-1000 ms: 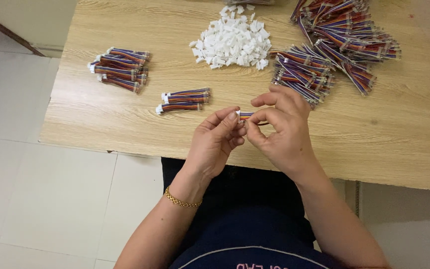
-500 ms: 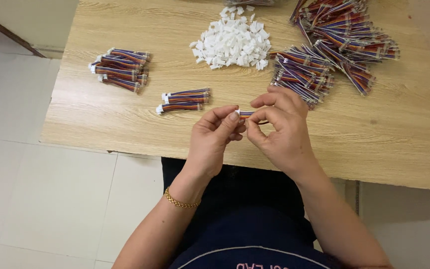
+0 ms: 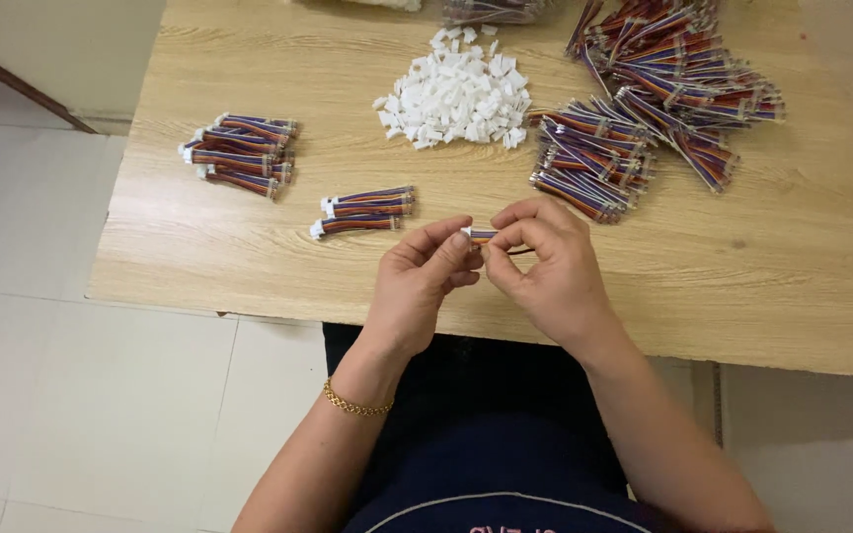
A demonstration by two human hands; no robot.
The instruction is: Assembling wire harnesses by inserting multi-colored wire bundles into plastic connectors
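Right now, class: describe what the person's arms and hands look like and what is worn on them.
Both forearms are bare, with no sleeves and no gloves. The left hand has a thin gold chain bracelet at its wrist. The right hand and its wrist carry nothing; no rings show on the fingers.

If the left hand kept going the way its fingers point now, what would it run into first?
The left hand points right and slightly away, so it would at once meet the small multicoloured wire bundle with a white plastic connector pinched between both hands, then the right hand. Its fingertips seem already to touch the bundle.
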